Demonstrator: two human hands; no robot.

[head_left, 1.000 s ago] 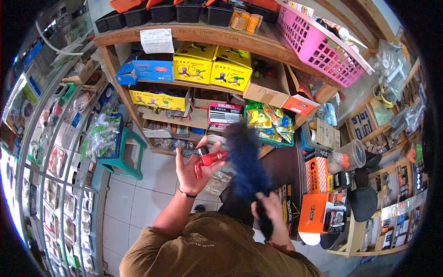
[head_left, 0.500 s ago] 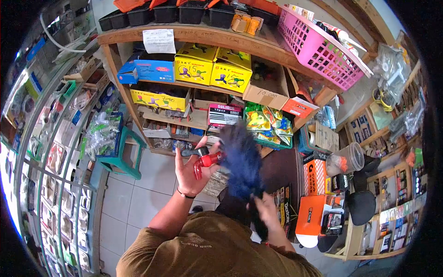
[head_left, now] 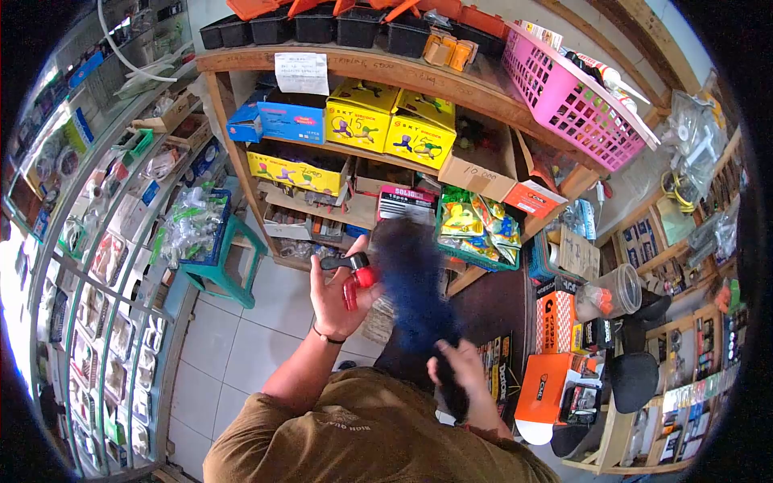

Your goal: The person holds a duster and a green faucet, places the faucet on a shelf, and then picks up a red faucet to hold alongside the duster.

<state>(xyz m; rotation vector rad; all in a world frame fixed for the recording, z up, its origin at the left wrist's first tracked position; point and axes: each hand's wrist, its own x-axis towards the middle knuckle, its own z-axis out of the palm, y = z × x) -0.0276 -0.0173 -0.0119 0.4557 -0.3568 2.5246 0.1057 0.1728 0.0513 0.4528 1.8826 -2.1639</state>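
My left hand (head_left: 332, 306), palm up, holds a red plastic tap (head_left: 349, 295) with a black lever handle between its fingers and thumb. My right hand (head_left: 462, 372) is wrapped round the dark handle of a blue feather duster (head_left: 417, 294). The duster's fluffy head is smeared by motion and reaches up beside the tap, close to its right end. Whether the feathers touch the tap cannot be made out.
Ahead stand wooden shelves with yellow tap boxes (head_left: 360, 115), a blue box (head_left: 291, 121) and a pink basket (head_left: 576, 101). A green stool (head_left: 241, 262) bears bagged goods at left, near a glass display case (head_left: 105, 322). Orange boxes (head_left: 543, 388) stand at right.
The view has shifted, so the shelves sit slightly further right and lower. The tap has turned in my left hand, and the blurred duster has swung slightly left, nearer to it.
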